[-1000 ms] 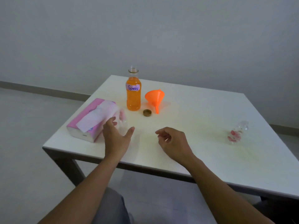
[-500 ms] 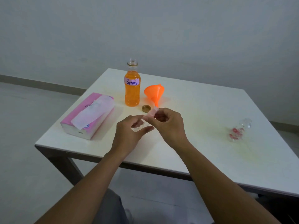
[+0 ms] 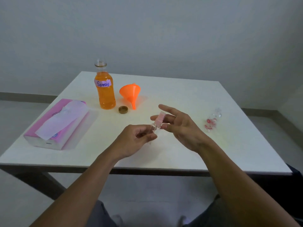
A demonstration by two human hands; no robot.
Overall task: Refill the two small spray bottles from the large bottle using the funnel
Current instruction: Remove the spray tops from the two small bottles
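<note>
- white tabletop (image 3: 180, 89), square, seen from its near edge.
- far left: large bottle (image 3: 105, 94) standing upright, open at the neck, orange liquid inside, label reading "spray".
- just right of its base, a small round cap (image 3: 123, 109) lying flat.
- beside that, the orange funnel (image 3: 130, 92) on its side, spout toward the near edge.
- near left: pink tissue pack (image 3: 59, 123), a sheet pulled across its top.
- far right, well apart: a clear small spray bottle (image 3: 212, 120) lying down.
</note>
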